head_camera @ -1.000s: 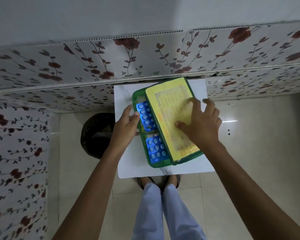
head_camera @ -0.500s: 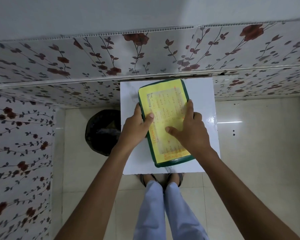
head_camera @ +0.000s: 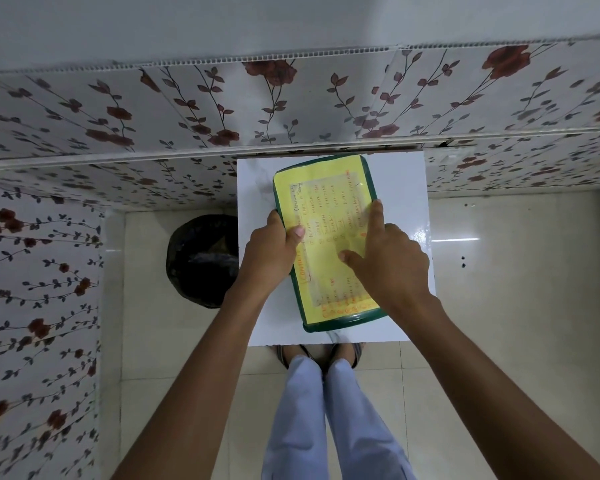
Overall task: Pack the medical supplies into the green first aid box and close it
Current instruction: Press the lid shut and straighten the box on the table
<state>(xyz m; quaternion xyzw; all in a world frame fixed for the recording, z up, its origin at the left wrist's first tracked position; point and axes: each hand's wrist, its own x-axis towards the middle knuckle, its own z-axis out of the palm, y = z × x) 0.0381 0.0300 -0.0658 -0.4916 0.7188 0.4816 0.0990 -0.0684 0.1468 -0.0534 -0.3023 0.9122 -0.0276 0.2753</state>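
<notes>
Green first aid box (head_camera: 340,323) sits lid-down-shut at center of frame on a white counter (head_camera: 402,181), long axis running top to bottom w/ a slight tilt; no contents visible. Lid carries a yellow sheet (head_camera: 323,188) w/ orange handwriting, too small to read, covering nearly the whole top; green rim shows around it. Left hand (head_camera: 271,251) is at the box's left edge, about mid-length: thumb on top of the yellow sheet, the other fingers curled around the side, so it grips the box edge. Right hand (head_camera: 388,265) lies on the lid's right half, palm down, fingers spread & flat — index stretched toward the upper right of the box, thumb pointing left across the sheet; it presses, holds nothing. Both forearms come in from the bottom corners. Lower center: person's light blue trousers (head_camera: 312,427), feet in sandals just under the counter's near edge. Left of counter, on the pale tiled floor (head_camera: 516,306), a dark round bin (head_camera: 201,261). Floral wall panels (head_camera: 153,109) fill top & left of frame.
</notes>
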